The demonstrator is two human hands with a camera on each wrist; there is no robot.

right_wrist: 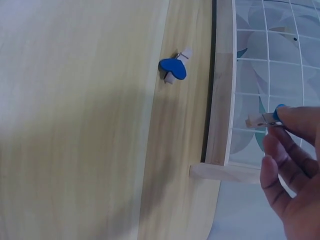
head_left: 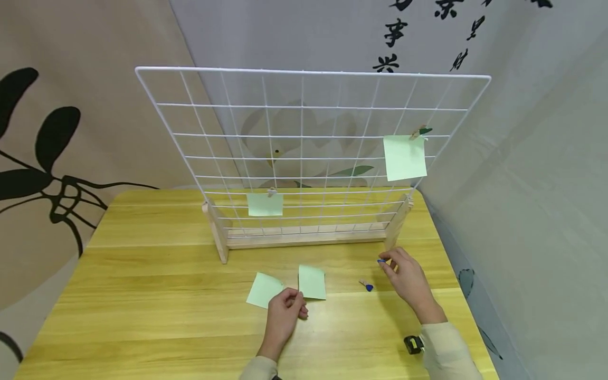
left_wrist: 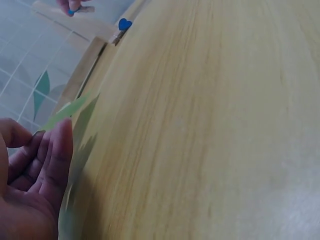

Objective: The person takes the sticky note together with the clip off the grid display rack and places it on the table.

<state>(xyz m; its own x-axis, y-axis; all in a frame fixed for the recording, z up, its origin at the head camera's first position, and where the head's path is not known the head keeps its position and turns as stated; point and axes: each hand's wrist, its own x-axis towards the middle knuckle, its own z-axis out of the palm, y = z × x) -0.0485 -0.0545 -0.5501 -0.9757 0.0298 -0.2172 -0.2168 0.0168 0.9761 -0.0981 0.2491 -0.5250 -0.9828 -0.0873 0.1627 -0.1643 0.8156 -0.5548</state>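
My left hand (head_left: 285, 315) pinches the lower left corner of a green paper note (head_left: 312, 282), lifted slightly off the wooden table. Another green note (head_left: 264, 290) lies just to the left, partly behind that hand. In my right hand (head_left: 407, 278), thumb and forefinger pinch a small wooden clothespin (right_wrist: 259, 120) with a blue decoration, near the right foot of the rack. A second clothespin with a blue heart (right_wrist: 173, 68) lies on the table between the hands. In the left wrist view the held note (left_wrist: 64, 111) shows nearly edge-on.
A white wire grid (head_left: 301, 137) stands in a wooden base (head_left: 304, 240) at the table's back. One green note (head_left: 405, 158) is clipped at its upper right, another (head_left: 265, 205) at its lower left. The yellowish wooden table (head_left: 157, 316) reaches toward the front.
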